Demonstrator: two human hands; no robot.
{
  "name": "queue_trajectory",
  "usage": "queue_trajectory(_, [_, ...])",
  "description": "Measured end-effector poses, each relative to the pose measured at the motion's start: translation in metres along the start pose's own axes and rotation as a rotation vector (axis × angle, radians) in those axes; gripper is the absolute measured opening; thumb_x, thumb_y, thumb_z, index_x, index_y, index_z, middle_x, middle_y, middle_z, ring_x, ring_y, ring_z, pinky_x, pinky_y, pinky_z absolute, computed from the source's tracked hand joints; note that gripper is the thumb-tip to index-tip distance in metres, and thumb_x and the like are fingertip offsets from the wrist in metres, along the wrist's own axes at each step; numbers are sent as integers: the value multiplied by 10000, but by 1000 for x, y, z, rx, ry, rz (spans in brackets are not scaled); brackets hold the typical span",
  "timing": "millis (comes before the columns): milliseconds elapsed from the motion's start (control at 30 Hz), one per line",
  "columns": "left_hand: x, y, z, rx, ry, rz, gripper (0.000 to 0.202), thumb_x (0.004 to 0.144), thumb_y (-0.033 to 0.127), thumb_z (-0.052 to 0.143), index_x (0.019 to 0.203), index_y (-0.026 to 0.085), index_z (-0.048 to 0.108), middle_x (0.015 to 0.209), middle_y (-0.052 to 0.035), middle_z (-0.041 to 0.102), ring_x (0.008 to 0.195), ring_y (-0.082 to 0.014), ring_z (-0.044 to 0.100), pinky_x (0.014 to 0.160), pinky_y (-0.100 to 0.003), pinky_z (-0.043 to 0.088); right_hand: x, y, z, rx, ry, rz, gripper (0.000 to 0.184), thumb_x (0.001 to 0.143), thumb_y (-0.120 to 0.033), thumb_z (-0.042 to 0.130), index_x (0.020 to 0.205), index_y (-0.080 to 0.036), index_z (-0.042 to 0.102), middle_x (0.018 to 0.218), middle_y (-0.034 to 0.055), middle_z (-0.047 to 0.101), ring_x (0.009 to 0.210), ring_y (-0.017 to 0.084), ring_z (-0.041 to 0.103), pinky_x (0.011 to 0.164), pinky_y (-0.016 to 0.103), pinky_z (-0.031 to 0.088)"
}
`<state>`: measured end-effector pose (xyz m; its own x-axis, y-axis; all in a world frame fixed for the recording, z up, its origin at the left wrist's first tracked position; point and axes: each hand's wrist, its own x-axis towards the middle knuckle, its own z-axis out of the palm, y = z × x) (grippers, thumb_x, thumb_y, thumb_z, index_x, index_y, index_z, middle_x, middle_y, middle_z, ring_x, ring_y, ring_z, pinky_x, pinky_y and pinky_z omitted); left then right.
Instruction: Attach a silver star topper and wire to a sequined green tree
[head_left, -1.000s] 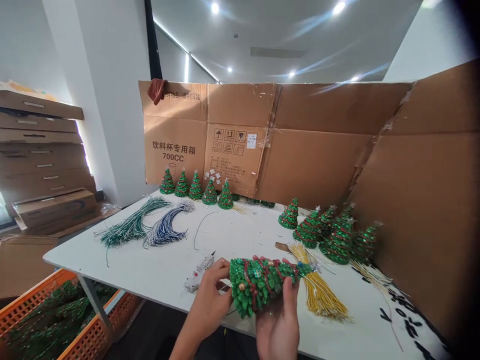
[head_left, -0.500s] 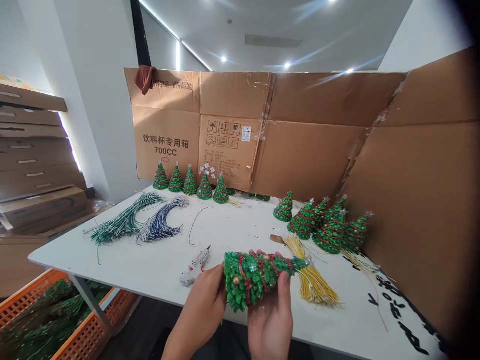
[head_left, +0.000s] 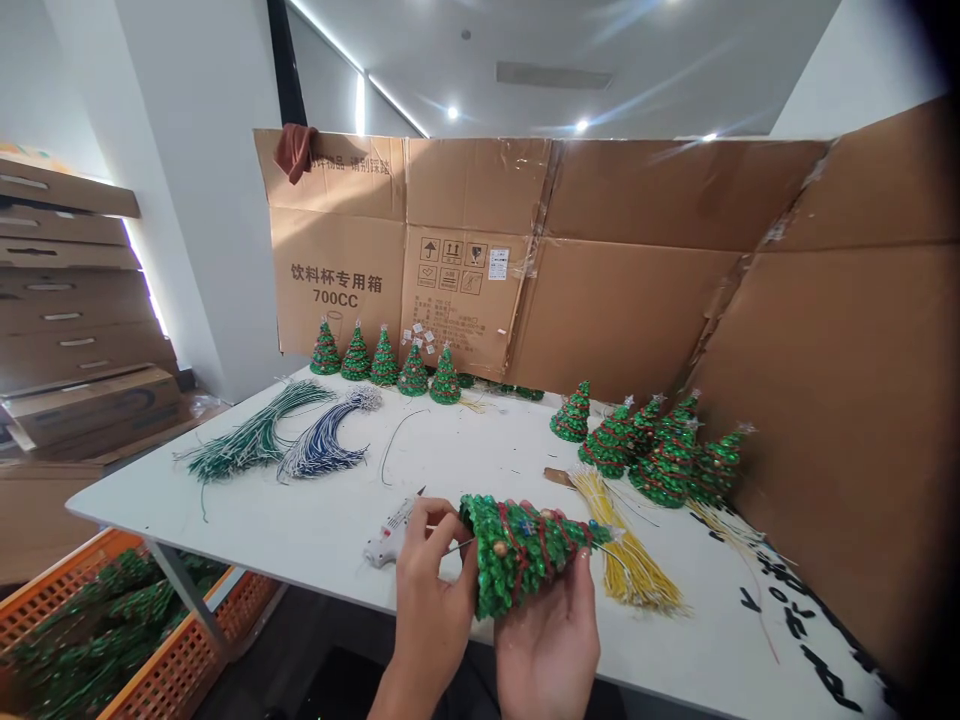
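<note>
Green tree (head_left: 517, 555): it lies sideways in the air between two hands, above the near edge of the bench (head_left: 480, 450); its base is toward the left and its tip toward the right.
Red garland (head_left: 519, 555): it winds around the green tree, with gold balls (head_left: 500, 549) near it.
Right hand (head_left: 551, 635): its grip is clamped on the green tree from below, thumb on the near side, fingertips showing behind.
Left hand (head_left: 435, 590): fingers are bent at the base of the tree; I cannot tell whether this grip is closed on something.
Thin wire (head_left: 461, 545): it shows between the left fingers and the base.
Glue gun (head_left: 386, 540): lying on the bench, partly hidden behind the left hand.
Yellow cords (head_left: 634, 555): a bundle on the bench, just beyond the tip.
Blue cords (head_left: 319, 442) and green cords (head_left: 251, 435): two bundles side by side, farther to the left.
Five trees (head_left: 384, 360): upright, in a row before the cardboard (head_left: 622, 310).
Tree cluster (head_left: 664, 465): close together at the right.
</note>
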<state>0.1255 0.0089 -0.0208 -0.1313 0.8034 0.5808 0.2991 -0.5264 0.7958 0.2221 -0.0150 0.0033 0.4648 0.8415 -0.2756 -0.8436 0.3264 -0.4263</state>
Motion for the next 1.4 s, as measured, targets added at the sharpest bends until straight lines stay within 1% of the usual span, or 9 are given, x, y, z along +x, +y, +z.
queue_trajectory(200, [-7, -1, -2, 13, 105, 128, 161, 1011, 181, 677, 867, 250, 695, 1386, -99, 721, 1200, -303, 715, 945, -420, 576, -4, 0, 2, -1, 11, 48, 456, 921, -587, 775, 1285, -312, 783, 1257, 30, 840, 1197, 245, 772, 997, 420, 588])
queue_trajectory(433, [-8, -11, 2, -88, 147, 86, 290, 1045, 187, 641, 780, 255, 547, 1351, -86, 815, 1295, -316, 755, 1097, -482, 577, -8, -5, 4, -1, 51, 43, 732, 850, -798, 714, 1409, -325, 721, 1305, 48, 822, 1315, 299, 715, 1110, 492, 526])
queue_trajectory(567, [-5, -12, -2, -118, 106, 1, 325, 1058, 254, 635, 757, 257, 514, 1371, -93, 808, 1300, -332, 753, 1074, -479, 572, -9, -6, 2, -1, 37, 37, 833, 815, -869, 688, 1470, -354, 681, 1371, 49, 796, 1292, 311, 718, 1104, 501, 517])
queue_trajectory(767, [1, -16, -11, -255, -38, -101, 398, 1101, 372, 579, 743, 246, 459, 1410, -122, 784, 1300, -343, 731, 1091, -529, 565, -4, -7, -1, -35, 33, 0, 741, 872, -780, 714, 1493, -380, 660, 1386, 28, 789, 1221, 287, 749, 1046, 472, 548])
queue_trajectory(967, [8, -16, -12, -488, -124, -140, 410, 1110, 387, 568, 743, 223, 487, 1394, -124, 747, 1410, -312, 656, 1025, -423, 644, -5, -9, 3, -7, 94, 8, 771, 840, -817, 726, 1468, -372, 683, 1335, 50, 810, 1227, 302, 752, 992, 475, 573])
queue_trajectory(1133, [12, -12, -18, -350, -85, -92, 384, 1101, 380, 587, 763, 214, 509, 1252, -102, 682, 1203, -254, 687, 927, -348, 607, -6, -11, 3, -3, 111, 0, 725, 824, -818, 747, 1390, -366, 733, 1301, 46, 823, 1217, 300, 758, 1013, 486, 573])
queue_trajectory(1267, [16, -8, -29, -118, -76, -1, 394, 1088, 385, 613, 745, 218, 515, 873, -18, 530, 816, -176, 544, 736, -288, 474, -3, -15, -1, -33, 143, 55, 683, 820, -818, 747, 1314, -347, 771, 1262, 51, 837, 1220, 304, 762, 1024, 501, 576])
queue_trajectory(1333, [17, -7, -34, -172, -149, -50, 405, 1087, 415, 616, 749, 218, 510, 814, 2, 488, 742, -160, 484, 706, -282, 449, -1, -16, -2, -57, 137, 79, 685, 815, -822, 747, 1307, -346, 774, 1275, 55, 833, 1227, 319, 761, 1016, 528, 585])
queue_trajectory(1400, [16, -7, -37, -318, -229, -142, 404, 1086, 454, 611, 774, 209, 540, 915, -14, 574, 703, -133, 486, 697, -280, 461, 0, -16, -3, -78, 135, 90, 685, 829, -816, 736, 1319, -339, 770, 1278, 64, 832, 1232, 331, 761, 1003, 555, 596])
